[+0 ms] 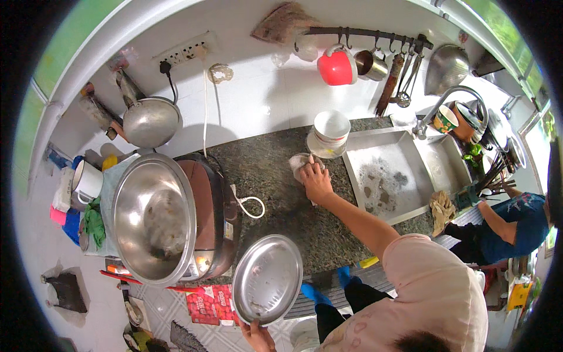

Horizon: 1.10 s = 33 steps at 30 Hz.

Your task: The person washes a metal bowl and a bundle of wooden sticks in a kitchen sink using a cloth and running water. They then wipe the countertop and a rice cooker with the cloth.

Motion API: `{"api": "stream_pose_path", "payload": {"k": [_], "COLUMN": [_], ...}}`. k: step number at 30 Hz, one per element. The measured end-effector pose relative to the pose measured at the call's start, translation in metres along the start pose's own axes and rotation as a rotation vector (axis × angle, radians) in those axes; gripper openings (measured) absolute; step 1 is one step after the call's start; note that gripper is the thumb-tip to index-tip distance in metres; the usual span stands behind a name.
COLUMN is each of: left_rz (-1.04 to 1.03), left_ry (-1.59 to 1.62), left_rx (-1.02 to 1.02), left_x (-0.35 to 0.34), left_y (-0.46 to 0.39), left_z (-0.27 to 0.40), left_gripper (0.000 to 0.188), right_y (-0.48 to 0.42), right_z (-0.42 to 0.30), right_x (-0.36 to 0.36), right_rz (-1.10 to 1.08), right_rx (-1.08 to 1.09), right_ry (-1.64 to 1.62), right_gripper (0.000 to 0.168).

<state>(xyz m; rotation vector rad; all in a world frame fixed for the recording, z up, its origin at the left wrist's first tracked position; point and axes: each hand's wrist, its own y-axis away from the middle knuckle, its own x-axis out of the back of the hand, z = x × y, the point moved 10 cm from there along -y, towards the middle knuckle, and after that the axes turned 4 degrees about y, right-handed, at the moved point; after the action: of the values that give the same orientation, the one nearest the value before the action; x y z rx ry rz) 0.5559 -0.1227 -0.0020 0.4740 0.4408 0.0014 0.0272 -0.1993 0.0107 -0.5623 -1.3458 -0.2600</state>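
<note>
My left hand (257, 336) grips the near rim of an oval stainless steel tray (268, 277), which is tilted over the counter's front edge. With fingers spread on top, my right hand (317, 182) presses a greyish cloth (300, 165) against the dark granite counter (272, 171). Just beyond that hand stands a stack of white bowls (332, 125) on a plate. A steel sink (396, 176) with suds and water lies to the right of my right arm.
A large steel basin (154, 220) rests beside a brown rice cooker (198, 193) on the left. A white cable loop (251, 207) lies on the counter. The faucet (421, 127) arches behind the sink. A tan cloth (442, 211) hangs at its front corner; another person (510, 224) is at the right.
</note>
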Motion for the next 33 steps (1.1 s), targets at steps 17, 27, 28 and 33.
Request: {"api": "stream_pose_path", "payload": {"k": [17,27,28,33], "left_rz": [0.102,0.069,0.051,0.105], "left_ry": [-0.016,-0.014,0.014,-0.027], "left_rx": [-0.020,-0.006,-0.021,-0.016], "left_x": [0.028,0.030,0.023,0.041], "left_y": [-0.009,0.001,0.003,0.011], "left_z": [0.000,0.011,0.016,0.012], "left_gripper": [0.054,0.057,0.054,0.049], "right_y": [0.073,0.081,0.060,-0.075], "right_z": [0.084,-0.082,-0.072,-0.019], "right_x": [0.034,0.030,0.031,0.002], "right_rz": [0.138,0.100,0.200,0.226], "right_rx": [-0.416,0.421,0.406,0.079], "right_ry": [-0.126,-0.563,-0.527,-0.384], "right_gripper": [0.054,0.043,0.041,0.042]}}
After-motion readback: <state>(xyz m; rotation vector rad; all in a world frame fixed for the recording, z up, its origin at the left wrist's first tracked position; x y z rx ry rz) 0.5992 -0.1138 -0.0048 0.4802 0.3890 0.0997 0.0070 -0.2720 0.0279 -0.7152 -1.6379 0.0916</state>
